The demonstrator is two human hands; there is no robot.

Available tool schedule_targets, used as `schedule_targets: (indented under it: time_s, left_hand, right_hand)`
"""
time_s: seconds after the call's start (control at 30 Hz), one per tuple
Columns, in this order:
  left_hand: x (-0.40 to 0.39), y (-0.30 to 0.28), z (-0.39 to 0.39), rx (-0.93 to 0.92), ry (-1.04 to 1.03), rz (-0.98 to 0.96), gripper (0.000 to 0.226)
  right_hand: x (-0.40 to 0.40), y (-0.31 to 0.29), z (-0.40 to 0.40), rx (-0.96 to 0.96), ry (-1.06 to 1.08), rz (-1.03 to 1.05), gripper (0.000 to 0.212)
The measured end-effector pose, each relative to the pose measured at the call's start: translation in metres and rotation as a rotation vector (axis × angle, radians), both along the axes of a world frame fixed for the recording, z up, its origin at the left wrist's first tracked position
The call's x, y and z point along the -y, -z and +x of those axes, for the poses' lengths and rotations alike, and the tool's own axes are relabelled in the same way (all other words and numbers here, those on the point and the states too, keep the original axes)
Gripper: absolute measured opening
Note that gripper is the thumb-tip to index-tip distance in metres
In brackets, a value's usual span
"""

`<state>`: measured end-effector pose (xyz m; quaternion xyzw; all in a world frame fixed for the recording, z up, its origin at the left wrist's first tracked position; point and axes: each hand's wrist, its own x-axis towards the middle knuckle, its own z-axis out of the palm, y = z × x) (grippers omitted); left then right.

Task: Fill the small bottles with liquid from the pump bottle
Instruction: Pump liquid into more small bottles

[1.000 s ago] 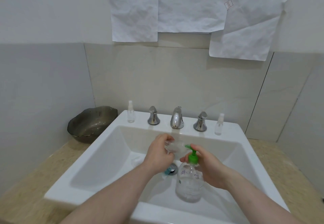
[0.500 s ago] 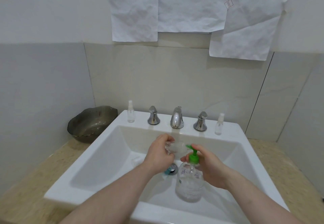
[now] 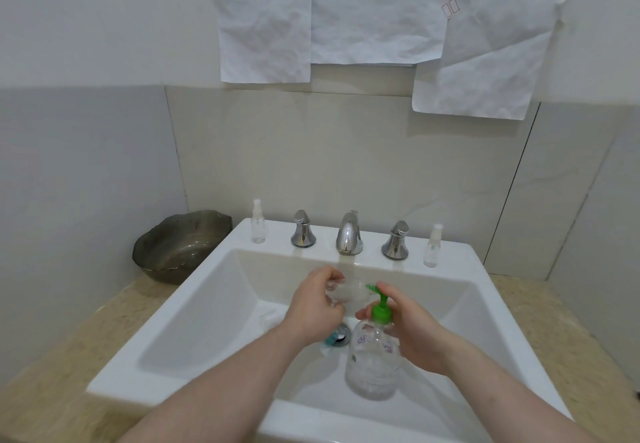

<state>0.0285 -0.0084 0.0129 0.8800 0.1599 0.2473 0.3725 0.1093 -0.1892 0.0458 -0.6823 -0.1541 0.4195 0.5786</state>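
Left hand (image 3: 313,304): gripped a small clear bottle (image 3: 346,295) sideways over the sink (image 3: 194,321)
Right hand (image 3: 412,331): wrapped the pump bottle (image 3: 372,363) in the sink, a finger on its green pump (image 3: 381,307)
Spare bottles: left one (image 3: 258,222) and right one (image 3: 433,246) stood on the sink's back ledge

White sink (image 3: 166,370), speckled beige worktop (image 3: 79,349), shiny chrome taps (image 3: 349,234). The clear pump bottle (image 3: 372,363) has a green pump (image 3: 381,307); the bowl (image 3: 176,248) is smoky grey.
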Motion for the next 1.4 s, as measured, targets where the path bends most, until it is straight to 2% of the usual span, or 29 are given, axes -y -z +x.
schedule_targets:
  time_s: [0.23, 0.37, 0.63, 0.97, 1.13, 1.4]
  left_hand:
    - [-0.0005, -0.0003, 0.0000, -0.005, 0.001, 0.002, 0.045]
    - [-0.0001, -0.0014, -0.0006, -0.009, -0.002, -0.009, 0.045]
    - [-0.0013, 0.0005, 0.0002, -0.023, 0.004, -0.008, 0.045]
    - [-0.0012, 0.0013, 0.0006, -0.011, -0.002, -0.023, 0.044]
    - [-0.0007, 0.0009, 0.0004, -0.018, 0.006, -0.034, 0.044]
    - [-0.0007, 0.0000, -0.0001, -0.016, -0.001, -0.029, 0.044]
  right_hand:
    - [-0.0006, 0.0039, 0.0019, 0.013, 0.001, 0.005, 0.050]
    - [-0.0009, 0.0045, 0.0018, 0.002, -0.009, 0.025, 0.059]
    - [-0.0002, 0.0039, 0.0050, 0.008, -0.026, 0.014, 0.046]
    - [-0.0020, 0.0062, 0.0034, 0.019, -0.019, 0.025, 0.060]
    - [-0.0021, 0.0045, 0.0014, 0.005, -0.009, 0.002, 0.054]
    - [-0.0015, 0.0039, 0.0021, -0.005, -0.016, 0.033, 0.065]
